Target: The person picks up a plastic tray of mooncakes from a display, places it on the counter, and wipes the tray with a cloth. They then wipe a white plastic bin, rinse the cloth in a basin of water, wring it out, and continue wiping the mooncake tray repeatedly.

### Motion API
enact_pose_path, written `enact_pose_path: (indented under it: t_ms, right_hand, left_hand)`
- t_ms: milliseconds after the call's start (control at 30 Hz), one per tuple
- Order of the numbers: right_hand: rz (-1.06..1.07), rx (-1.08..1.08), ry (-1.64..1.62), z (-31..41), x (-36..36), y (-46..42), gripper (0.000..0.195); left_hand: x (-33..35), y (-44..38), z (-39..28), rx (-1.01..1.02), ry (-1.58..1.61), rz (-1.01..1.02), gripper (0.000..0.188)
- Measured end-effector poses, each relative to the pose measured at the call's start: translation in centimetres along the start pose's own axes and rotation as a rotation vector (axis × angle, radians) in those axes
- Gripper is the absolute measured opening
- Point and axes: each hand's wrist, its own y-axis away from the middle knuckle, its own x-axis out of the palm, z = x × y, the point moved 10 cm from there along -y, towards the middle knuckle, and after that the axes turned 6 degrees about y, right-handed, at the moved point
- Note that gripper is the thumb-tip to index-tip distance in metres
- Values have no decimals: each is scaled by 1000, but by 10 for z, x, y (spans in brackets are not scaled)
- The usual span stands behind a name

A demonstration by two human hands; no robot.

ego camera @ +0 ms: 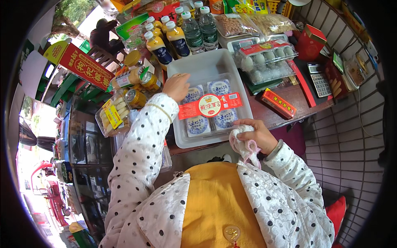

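In front of me a translucent white plastic bin (208, 65) stands at the table edge. Inside it lies a clear plastic pack of round cakes (196, 125), in blue-and-white wrappers and banded by a red printed label (211, 105). My left hand (177, 86) lies over the bin's left rim, back upward, fingers reaching inward. Its fingertips are partly hidden, so I cannot tell whether it grips the rim. Bunched in my right hand (260, 135) is a white cloth with pink edging (243, 141), held by the bin's near right corner.
Juice bottles (161, 49) and water bottles (191, 32) stand behind the bin. Jars (136, 98) and a pastry box (114, 114) crowd its left. To the right are egg cartons (266, 59), a red-and-yellow box (279, 104) and a calculator (319, 80). A person (104, 37) sits beyond.
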Motion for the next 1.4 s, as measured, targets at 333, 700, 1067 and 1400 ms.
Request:
enact_pose_path:
  t_ms: [333,700,1067,1400]
  right_hand:
    - [12,-112,320,9,2,2,43]
    - [18,-104,171,1,2,1,34]
    - [-41,-151,97,4,1,7,32]
    - [-112,-137,100,5,5,11,32]
  left_hand:
    - [61,-38,43,-213,354,354,24]
    - [3,-46,-7,-195,652,547,20]
    - [-35,-45,-51,38,649,575,35]
    - [-20,-21,-67,-135,594,803,66]
